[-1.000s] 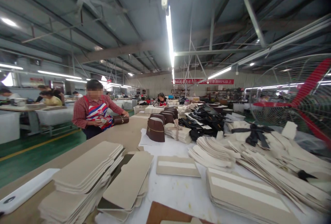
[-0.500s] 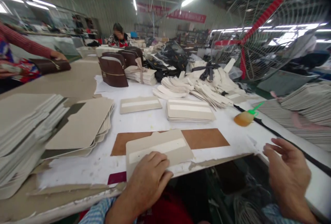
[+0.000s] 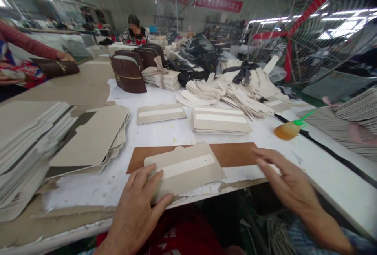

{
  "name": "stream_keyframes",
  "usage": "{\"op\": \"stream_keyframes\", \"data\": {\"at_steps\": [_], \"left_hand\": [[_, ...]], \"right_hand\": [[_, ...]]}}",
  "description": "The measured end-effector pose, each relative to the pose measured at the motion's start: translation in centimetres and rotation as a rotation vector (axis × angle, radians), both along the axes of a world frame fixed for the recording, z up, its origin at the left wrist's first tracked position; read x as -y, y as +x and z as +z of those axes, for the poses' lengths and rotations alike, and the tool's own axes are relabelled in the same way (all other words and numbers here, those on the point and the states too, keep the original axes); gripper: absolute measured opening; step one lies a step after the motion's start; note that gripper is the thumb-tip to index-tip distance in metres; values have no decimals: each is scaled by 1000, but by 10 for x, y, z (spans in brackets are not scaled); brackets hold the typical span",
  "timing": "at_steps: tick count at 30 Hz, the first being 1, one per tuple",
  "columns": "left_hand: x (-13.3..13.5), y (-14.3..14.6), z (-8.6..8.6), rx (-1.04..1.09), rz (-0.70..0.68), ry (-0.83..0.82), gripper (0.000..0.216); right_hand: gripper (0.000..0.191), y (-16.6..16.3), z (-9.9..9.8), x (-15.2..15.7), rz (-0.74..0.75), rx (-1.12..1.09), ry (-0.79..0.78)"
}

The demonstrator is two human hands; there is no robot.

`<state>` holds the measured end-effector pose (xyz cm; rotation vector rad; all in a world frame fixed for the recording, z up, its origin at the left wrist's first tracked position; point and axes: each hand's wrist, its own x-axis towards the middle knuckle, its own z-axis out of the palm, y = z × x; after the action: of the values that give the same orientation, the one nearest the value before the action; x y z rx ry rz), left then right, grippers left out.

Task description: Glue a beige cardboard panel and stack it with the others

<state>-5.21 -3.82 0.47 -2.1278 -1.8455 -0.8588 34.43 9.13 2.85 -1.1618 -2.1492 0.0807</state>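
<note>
While my left hand (image 3: 138,204) lies flat with fingers spread on the near corner of the grey card panel (image 3: 184,167), that panel sits at the front edge of the counter (image 3: 165,133), overlapping the brown leather strip (image 3: 232,154). My right hand (image 3: 287,182) is open, fingers stretched out, fingertips at the strip's right end, gripping nothing. Just beyond lie a stack of striped panels (image 3: 220,120) and a single one (image 3: 161,113). Off to the right, a brush with a green handle (image 3: 290,129). Big card stacks (image 3: 91,141) on my left.
</note>
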Motion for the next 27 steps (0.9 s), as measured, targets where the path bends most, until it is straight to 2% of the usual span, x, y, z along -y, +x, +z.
{"op": "stream_keyframes", "data": {"at_steps": [1,3,6,12,16,21,23,24,27], "left_hand": [[2,-3,-1,-14,15,-8,50],[3,-5,-3,-41,32,-5,56],[2,-7,-8,-58,46,-5,54],[1,-10,-9,-12,16,-48,51],[2,-10,-8,4,49,-63,51],[1,0,-3,-40,64,49,38],[-1,6,-1,-54,3,130,33],[-3,8,-1,-63,-54,164,31],[-13,3,-15,-87,-275,271,26]], "right_hand": [[34,-24,0,3,114,46,29],[34,-62,-4,5,239,109,90],[33,-88,-15,10,280,166,104],[31,-79,-26,24,199,80,28],[31,-79,-31,30,183,28,-52],[30,-67,-29,30,152,-86,-78],[31,-47,-22,20,52,-163,-77],[33,-34,-19,12,-55,-232,-83],[50,17,-13,-24,-526,-502,-126]]}}
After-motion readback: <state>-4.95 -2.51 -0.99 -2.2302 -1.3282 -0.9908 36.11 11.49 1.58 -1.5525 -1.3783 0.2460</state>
